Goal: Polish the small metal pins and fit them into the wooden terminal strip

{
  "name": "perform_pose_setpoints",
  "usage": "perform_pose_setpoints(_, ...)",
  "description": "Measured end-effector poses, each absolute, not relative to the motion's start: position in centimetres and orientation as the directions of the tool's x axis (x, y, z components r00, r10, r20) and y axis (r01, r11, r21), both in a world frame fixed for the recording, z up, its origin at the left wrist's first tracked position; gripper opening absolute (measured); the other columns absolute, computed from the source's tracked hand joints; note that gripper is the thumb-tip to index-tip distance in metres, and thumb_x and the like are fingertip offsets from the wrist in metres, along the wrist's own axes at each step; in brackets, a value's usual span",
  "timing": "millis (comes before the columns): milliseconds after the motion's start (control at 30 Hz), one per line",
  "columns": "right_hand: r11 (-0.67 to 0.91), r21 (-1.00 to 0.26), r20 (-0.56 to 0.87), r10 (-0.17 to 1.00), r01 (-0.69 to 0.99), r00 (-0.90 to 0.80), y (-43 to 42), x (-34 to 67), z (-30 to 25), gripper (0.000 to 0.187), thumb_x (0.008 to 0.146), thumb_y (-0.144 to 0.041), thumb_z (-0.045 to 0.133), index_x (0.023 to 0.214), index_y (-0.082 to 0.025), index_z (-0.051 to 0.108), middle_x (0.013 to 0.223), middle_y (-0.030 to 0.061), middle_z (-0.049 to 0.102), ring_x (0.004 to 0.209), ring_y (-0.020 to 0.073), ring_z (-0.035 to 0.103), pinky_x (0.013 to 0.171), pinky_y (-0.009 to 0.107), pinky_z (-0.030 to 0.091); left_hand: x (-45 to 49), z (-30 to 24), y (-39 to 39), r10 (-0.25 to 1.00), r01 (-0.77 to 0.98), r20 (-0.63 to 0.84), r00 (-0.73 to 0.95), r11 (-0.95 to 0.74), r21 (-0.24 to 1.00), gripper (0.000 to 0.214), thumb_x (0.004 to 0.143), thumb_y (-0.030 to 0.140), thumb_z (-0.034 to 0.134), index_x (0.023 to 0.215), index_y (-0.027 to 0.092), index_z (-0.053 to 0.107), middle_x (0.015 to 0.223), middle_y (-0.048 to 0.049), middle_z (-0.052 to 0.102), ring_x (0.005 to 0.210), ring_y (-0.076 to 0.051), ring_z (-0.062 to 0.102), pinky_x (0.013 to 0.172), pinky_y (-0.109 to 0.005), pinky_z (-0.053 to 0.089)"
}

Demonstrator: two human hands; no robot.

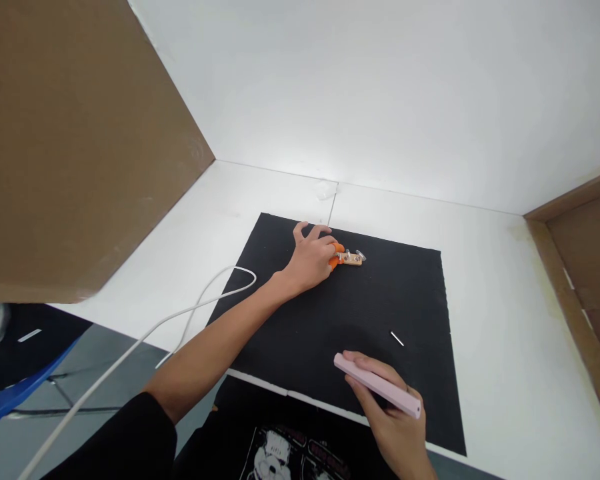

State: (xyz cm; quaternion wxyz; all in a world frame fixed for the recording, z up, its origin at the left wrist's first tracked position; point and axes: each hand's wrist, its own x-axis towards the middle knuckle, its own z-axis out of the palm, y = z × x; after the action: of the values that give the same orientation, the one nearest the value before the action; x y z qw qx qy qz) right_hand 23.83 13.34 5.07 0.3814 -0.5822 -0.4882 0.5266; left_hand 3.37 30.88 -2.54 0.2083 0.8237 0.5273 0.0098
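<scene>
My left hand (313, 257) reaches across the black mat with its thumb and forefinger closed around a small wooden piece with orange parts (351, 259). Its other fingers are partly lifted and spread. Small clear and metal bits sit on top of the wooden part, too small to name. Nearer my body, my right hand (397, 427) grips a slim pale pink bar (377, 385) with a small dark hole at its near end. The bar is held tilted above the mat's front edge. A short silver metal rod (397, 339) lies on the mat beyond my right hand.
The black mat (300, 327) lies on a white table (485, 300). A white cable (180, 312) loops over the left side by my forearm. Crumpled clear plastic (325, 190) lies near the back wall. Brown panels (80, 153) stand at left and right.
</scene>
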Motion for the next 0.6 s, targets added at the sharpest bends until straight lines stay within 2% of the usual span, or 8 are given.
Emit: perform_pose_setpoints(600,-0.256,-0.955,-0.266,0.963,0.151,-0.049,12.4,23.3,4.8,0.026,0.094,-0.020,0.080,0.112,-0.037,0.084,0.109,-0.0040,0.087,0.099,0.0189,0.085,0.094,0.020,0.064,3.8,-2.6,32.4,0.844,0.873,-0.296,0.447,-0.340,0.350,0.036,0.108,0.036,0.073,0.139,0.019,0.069,0.144,-0.0132,0.069,0.125,-0.030,0.072,0.106,-0.053,0.063)
